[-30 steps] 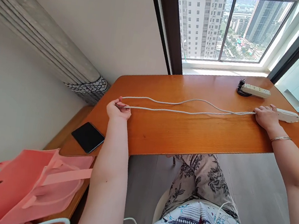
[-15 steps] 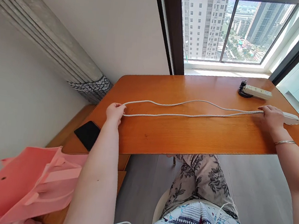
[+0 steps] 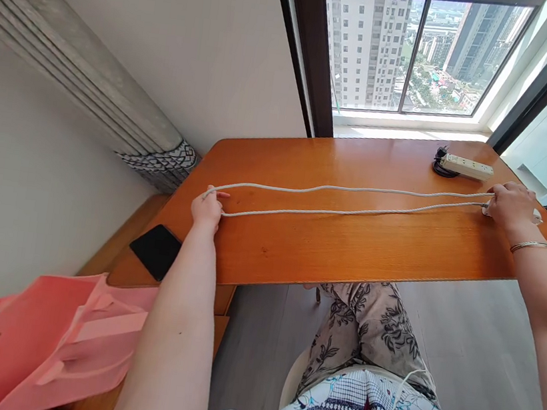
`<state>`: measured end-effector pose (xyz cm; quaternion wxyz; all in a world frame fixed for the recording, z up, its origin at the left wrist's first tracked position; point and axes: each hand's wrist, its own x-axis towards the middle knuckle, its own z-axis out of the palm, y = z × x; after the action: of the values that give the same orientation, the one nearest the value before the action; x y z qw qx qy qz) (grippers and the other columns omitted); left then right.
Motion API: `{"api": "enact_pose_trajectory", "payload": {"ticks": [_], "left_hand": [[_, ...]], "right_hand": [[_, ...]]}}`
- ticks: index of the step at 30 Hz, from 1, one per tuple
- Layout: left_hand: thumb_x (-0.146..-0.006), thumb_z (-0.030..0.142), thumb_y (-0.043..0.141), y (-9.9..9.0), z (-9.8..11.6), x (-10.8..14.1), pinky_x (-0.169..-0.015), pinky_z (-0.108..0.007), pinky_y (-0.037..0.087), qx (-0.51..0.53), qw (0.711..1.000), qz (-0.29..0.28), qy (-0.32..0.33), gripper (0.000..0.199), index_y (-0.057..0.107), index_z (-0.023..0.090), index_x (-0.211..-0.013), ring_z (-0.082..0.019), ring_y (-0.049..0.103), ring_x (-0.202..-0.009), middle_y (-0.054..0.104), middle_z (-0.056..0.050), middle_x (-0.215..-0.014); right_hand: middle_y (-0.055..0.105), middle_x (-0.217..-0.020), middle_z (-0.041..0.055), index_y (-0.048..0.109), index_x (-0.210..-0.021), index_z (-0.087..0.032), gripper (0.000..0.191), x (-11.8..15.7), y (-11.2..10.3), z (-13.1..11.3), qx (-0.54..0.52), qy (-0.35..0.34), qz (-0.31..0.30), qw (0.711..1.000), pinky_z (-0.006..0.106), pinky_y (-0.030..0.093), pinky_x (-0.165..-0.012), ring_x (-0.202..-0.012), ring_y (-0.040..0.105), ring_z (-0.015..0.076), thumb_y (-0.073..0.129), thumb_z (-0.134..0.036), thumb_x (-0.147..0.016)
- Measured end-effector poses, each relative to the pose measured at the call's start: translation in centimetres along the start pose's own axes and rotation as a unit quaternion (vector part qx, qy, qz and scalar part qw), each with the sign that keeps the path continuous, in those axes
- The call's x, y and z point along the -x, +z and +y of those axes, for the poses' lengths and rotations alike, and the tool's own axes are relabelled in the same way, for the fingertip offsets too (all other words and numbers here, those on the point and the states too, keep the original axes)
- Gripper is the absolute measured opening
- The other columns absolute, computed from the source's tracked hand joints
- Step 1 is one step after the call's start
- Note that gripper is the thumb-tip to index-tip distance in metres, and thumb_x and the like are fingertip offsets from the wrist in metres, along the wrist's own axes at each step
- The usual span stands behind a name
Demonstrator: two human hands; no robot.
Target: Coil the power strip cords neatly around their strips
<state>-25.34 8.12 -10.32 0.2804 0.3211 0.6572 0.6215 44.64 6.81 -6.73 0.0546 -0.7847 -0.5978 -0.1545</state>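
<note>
A white cable (image 3: 323, 211) runs in two long strands across the orange-brown desk (image 3: 297, 255). At the desk's left side my left hand (image 3: 208, 208) is closed round the bend of the cable, its index finger partly extended. Near the right end, my right hand (image 3: 513, 204) grips the cable and lies over a white power strip (image 3: 537, 216), which is mostly hidden beneath the palm and fingers. Behind my right hand lies a second, cream power strip (image 3: 467, 167) with a coiled black cord (image 3: 444, 170).
A black tablet-like object (image 3: 155, 251) lies at the desk's left. Below it is a pink bag or organiser (image 3: 59, 338). A tied grey curtain (image 3: 102, 88) hangs at the left, and a window (image 3: 409, 55) stands behind the desk.
My right hand has shifted slightly right and up, now covering more of the white strip. The two strands are farther apart at the right. My left index finger has extended.
</note>
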Motion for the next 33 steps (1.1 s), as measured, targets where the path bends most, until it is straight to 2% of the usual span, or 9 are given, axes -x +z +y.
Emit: {"api": "enact_pose_trajectory", "payload": {"ticks": [3, 7, 11, 14, 17, 19, 24, 29, 33], "left_hand": [[-0.103, 0.021, 0.051, -0.1, 0.3, -0.2, -0.050, -0.024, 0.024, -0.113, 0.993, 0.039, -0.018, 0.038, 0.052, 0.018, -0.065, -0.013, 0.036, -0.048, 0.038, 0.006, -0.047], [-0.082, 0.008, 0.078, -0.9, 0.7, 0.0, -0.054, -0.022, 0.023, -0.214, 0.976, 0.042, -0.011, 0.028, 0.055, 0.016, -0.066, -0.011, 0.039, -0.058, 0.046, 0.006, -0.057], [-0.073, 0.007, 0.082, -1.7, 1.1, 0.4, -0.055, -0.022, 0.028, -0.248, 0.968, -0.017, -0.027, 0.021, 0.065, 0.017, -0.079, -0.011, 0.043, -0.055, 0.050, 0.008, -0.058], [-0.064, 0.017, 0.090, -2.2, 1.3, 0.5, -0.059, -0.021, 0.033, -0.247, 0.965, -0.080, -0.033, 0.035, 0.066, 0.016, -0.089, -0.009, 0.048, -0.059, 0.054, 0.010, -0.063], [-0.062, 0.023, 0.091, -2.5, 1.1, 0.0, -0.064, -0.021, 0.036, -0.269, 0.957, -0.102, -0.026, 0.038, 0.066, 0.016, -0.090, -0.009, 0.052, -0.065, 0.057, 0.009, -0.067], [-0.066, 0.018, 0.088, -2.5, 0.8, -0.5, -0.068, -0.022, 0.038, -0.299, 0.951, -0.084, -0.007, 0.028, 0.067, 0.016, -0.085, -0.010, 0.054, -0.069, 0.058, 0.008, -0.067], [-0.076, 0.011, 0.078, -1.0, -0.1, -1.5, -0.081, -0.028, 0.043, -0.341, 0.937, 0.043, 0.059, 0.016, 0.064, 0.017, -0.074, -0.014, 0.055, -0.073, 0.054, 0.006, -0.065], [-0.077, -0.001, 0.065, 1.0, 0.0, -1.1, -0.100, -0.040, 0.046, -0.323, 0.939, 0.080, 0.087, 0.020, 0.058, 0.017, -0.079, -0.018, 0.055, -0.085, 0.049, 0.002, -0.074], [-0.078, 0.000, 0.062, 4.0, 0.2, 0.7, -0.107, -0.042, 0.045, -0.272, 0.938, 0.082, 0.197, 0.025, 0.059, 0.017, -0.096, -0.022, 0.059, -0.098, 0.056, -0.005, -0.096]], "right_hand": [[0.068, -0.125, 0.0256, 0.077, -0.114, -0.016, 0.036, -0.8, 0.4, -0.2, -0.045, 0.019, 0.003, 0.999, 0.045, 0.029, -0.085, -0.115, 0.050, 0.0350, 0.052, -0.013, -0.088], [0.060, -0.141, 0.0256, 0.072, -0.129, -0.015, 0.044, -1.7, -0.2, -1.0, -0.084, 0.056, -0.057, 0.993, 0.048, 0.031, -0.090, -0.120, 0.048, 0.0354, 0.049, -0.017, -0.092], [0.053, -0.150, 0.0229, 0.064, -0.141, -0.016, 0.050, -1.7, -1.3, -1.5, -0.031, 0.046, -0.150, 0.987, 0.048, 0.033, -0.102, -0.133, 0.044, 0.0353, 0.047, -0.022, -0.095], [0.051, -0.154, 0.0221, 0.062, -0.143, -0.015, 0.050, -1.4, -1.8, -1.6, 0.000, 0.016, -0.151, 0.988, 0.049, 0.031, -0.109, -0.140, 0.041, 0.0355, 0.045, -0.028, -0.098], [0.053, -0.155, 0.0191, 0.064, -0.141, -0.017, 0.049, -0.9, -2.1, -1.8, -0.001, 0.005, -0.159, 0.987, 0.047, 0.031, -0.110, -0.140, 0.043, 0.0339, 0.041, -0.029, -0.100], [0.056, -0.152, 0.0174, 0.065, -0.141, -0.017, 0.049, -0.6, -2.3, -2.1, -0.005, 0.008, -0.173, 0.985, 0.045, 0.032, -0.109, -0.137, 0.047, 0.0325, 0.039, -0.028, -0.100], [0.060, -0.147, 0.0179, 0.068, -0.136, -0.017, 0.045, -0.3, -2.9, -2.6, 0.002, 0.018, -0.174, 0.985, 0.045, 0.036, -0.103, -0.132, 0.052, 0.0333, 0.042, -0.025, -0.100], [0.057, -0.149, 0.0200, 0.071, -0.130, -0.017, 0.043, -1.1, -2.8, -2.9, -0.061, 0.056, -0.161, 0.983, 0.044, 0.040, -0.099, -0.134, 0.049, 0.0324, 0.039, -0.027, -0.102], [0.052, -0.152, 0.0226, 0.065, -0.136, -0.014, 0.044, -2.0, -2.2, -4.3, -0.080, 0.054, -0.129, 0.987, 0.045, 0.037, -0.107, -0.137, 0.046, 0.0345, 0.044, -0.032, -0.102]]}}
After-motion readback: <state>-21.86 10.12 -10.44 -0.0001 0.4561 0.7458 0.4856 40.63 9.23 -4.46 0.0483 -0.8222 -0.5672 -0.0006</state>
